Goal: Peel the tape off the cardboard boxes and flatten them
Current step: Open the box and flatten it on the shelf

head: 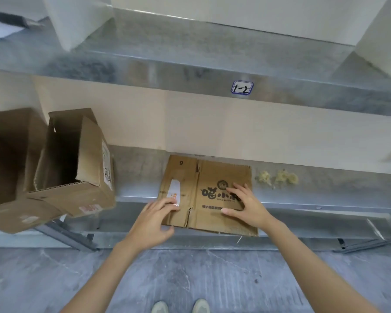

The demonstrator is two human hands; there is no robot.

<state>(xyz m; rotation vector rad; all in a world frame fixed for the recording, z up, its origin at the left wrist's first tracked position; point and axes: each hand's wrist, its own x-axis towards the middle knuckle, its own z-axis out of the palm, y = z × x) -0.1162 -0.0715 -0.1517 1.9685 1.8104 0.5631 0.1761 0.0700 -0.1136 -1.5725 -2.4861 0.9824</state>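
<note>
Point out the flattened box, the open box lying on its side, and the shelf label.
flattened box (215, 220): head view, bare cardboard below the print.
open box (89, 154): head view, its upper side panel.
shelf label (242, 87): head view, middle of the handwritten tag.

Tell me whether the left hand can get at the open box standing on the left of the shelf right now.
Probably yes. The left hand rests at the flattened box, holding nothing, and the bare shelf edge between it and the open box leaves the way free.
</note>
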